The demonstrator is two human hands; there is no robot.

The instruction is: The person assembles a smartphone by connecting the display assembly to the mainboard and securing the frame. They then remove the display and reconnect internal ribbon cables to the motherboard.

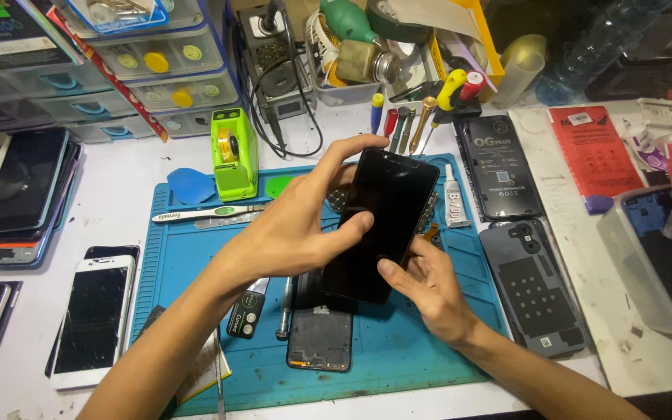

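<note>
Head view, nearest to me: my two forearms are coming in from the bottom edge over a blue mat on a white bench. Between them a bare phone frame is lying flat on the mat, with a small black tool and a metal driver just to its left.

My right hand is cupping the lower end of a black screen from below, thumb pressing on its glass face and fingers curled behind. My left hand is reaching across from the left, pinching the same screen: thumb lying on the face, index finger arching over the top edge, the other fingers hidden behind it. I am holding the screen tilted, raised above the middle of the mat, its lower end over the frame.

Left of the mat a white phone is lying face up, and farther left a stack of phones is resting. Right of the mat a grey back cover is lying inner side up, with a dark phone box beyond it and a red package farther right.

Beyond my hands, a glue tube is sitting just right of the screen, a white brush is lying near the mat's far left edge, and a green tape dispenser is standing there. Farthest off, screwdrivers are leaning by a tool tray, and clear drawers are stacked to the left.
</note>
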